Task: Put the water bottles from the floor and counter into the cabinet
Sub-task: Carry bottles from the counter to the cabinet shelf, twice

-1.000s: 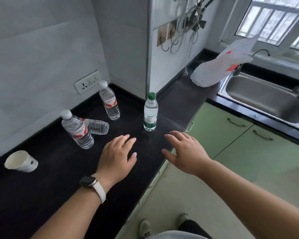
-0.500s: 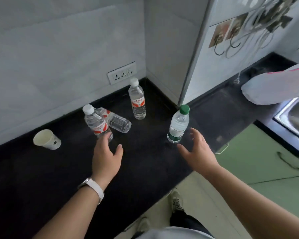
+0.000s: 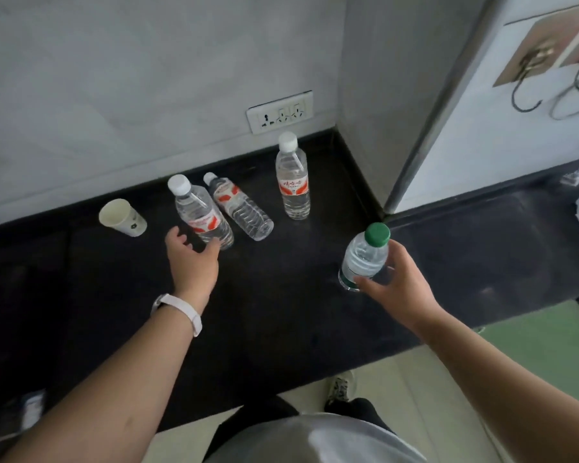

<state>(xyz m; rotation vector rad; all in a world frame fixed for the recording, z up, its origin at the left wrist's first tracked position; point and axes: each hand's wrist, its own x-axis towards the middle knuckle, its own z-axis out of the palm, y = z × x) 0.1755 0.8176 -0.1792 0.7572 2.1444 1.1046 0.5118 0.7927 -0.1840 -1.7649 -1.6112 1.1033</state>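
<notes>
Because the dark surface carries four bottles, you work both hands at once. Your right hand wraps the green-capped bottle low on its body, fingers closing round it. Your left hand is spread, thumb and fingers flanking the nearest red-label bottle but not yet clamped. Behind it one bottle lies flat; another stands near the corner. The paper cup lies tipped, no part of the job.

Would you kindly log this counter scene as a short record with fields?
surface: black counter
green-cap bottle: upright, right hand closing around it
near white-cap bottle: upright, left hand open at its base
far white-cap bottle: upright, untouched
lying bottle: on its side
paper cup: tipped over
</notes>
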